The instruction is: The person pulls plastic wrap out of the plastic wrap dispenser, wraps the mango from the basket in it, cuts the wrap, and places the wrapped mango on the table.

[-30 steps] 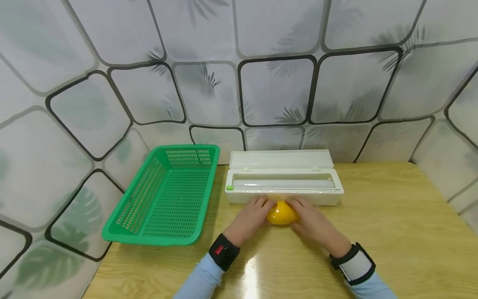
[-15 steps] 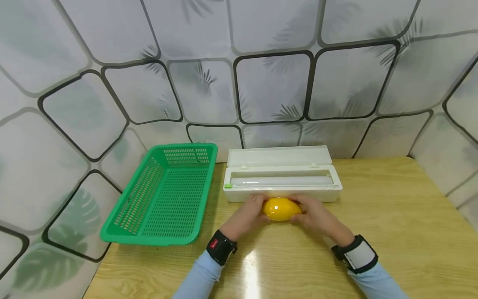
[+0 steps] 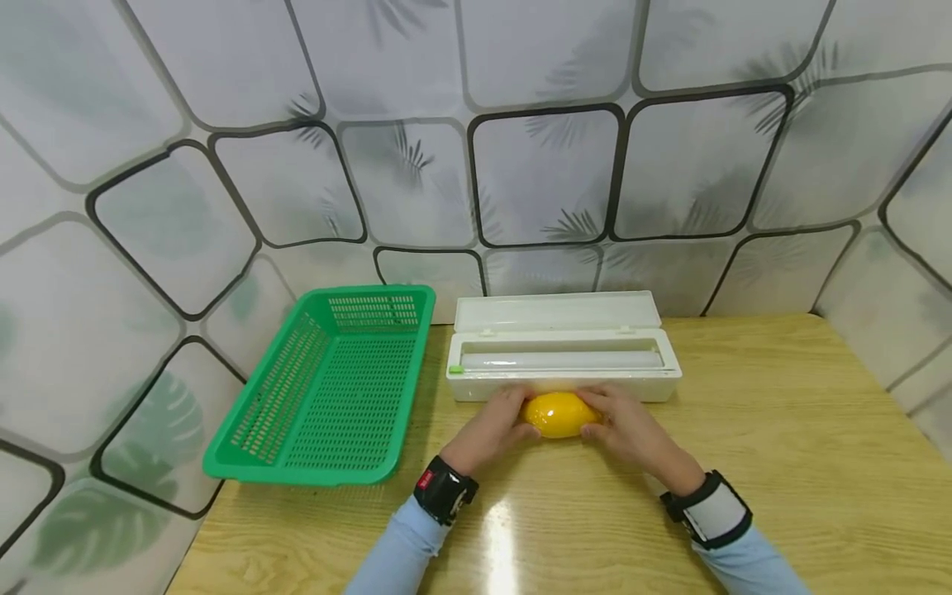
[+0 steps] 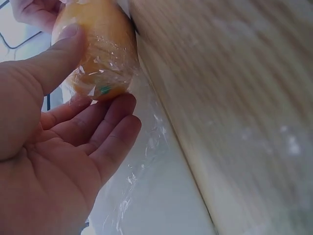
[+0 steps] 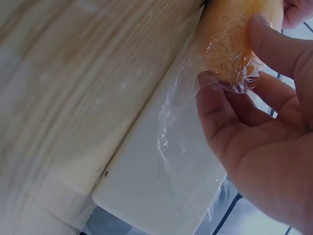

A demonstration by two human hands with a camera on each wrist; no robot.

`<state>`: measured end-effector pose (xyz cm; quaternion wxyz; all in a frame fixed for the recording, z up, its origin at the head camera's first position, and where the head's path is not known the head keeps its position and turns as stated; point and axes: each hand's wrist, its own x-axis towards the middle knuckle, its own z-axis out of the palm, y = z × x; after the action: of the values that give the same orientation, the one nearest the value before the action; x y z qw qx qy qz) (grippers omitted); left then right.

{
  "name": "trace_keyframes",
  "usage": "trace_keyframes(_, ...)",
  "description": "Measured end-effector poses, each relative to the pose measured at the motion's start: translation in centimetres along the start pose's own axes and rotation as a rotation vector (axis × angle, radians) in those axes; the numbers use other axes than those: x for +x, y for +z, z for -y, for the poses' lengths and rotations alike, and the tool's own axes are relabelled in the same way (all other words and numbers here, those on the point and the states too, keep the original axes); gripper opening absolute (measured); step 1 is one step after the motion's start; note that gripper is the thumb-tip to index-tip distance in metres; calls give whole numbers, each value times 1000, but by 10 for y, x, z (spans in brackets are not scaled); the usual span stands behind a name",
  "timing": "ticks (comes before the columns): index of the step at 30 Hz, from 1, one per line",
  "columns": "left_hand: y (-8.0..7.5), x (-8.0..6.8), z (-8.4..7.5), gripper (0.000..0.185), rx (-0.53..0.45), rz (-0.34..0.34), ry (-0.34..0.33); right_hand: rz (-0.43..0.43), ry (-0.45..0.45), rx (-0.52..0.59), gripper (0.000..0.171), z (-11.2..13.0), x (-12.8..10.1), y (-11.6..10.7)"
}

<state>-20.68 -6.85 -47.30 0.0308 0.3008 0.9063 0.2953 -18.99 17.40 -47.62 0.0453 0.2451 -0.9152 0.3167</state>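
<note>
A smooth, oval yellow fruit (image 3: 559, 415) lies between both hands, just in front of the white cling film dispenser (image 3: 565, 387). Clear cling film (image 5: 230, 58) wraps it, crumpled at both ends, and a loose film sheet trails over the dispenser's front. My left hand (image 3: 491, 427) grips the fruit's left end, thumb on the near side and fingers curled around the end. At the right end my right hand (image 3: 632, 434) holds it the same way. In the left wrist view a small green spot shows on the fruit (image 4: 105, 54) under the film.
The dispenser's lid (image 3: 558, 312) stands raised against the wall, with a film roll (image 3: 561, 360) inside and a green slider (image 3: 456, 370) at the left of its rail. A green plastic basket (image 3: 397, 413) sits on the left of the wooden table (image 3: 781, 463).
Both hands have turned the fruit slightly; the thumbs now show on its near side, and more of its yellow surface is visible. The view has shifted a little. Dispenser and basket stay put.
</note>
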Motion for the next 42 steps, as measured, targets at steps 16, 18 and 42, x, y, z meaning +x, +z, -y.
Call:
trace_keyframes(16, -2, 1, 2, 41, -19, 0, 44, 46, 140, 216, 38, -11, 5, -6)
trace_keyframes(18, -2, 0, 2, 40, -22, 1, 45, 53, 150, 233, 38, -12, 5, -6)
trace_keyframes(42, -2, 3, 0, 26, -56, 37, -42, 92, 181, 322, 32, -23, 9, -7)
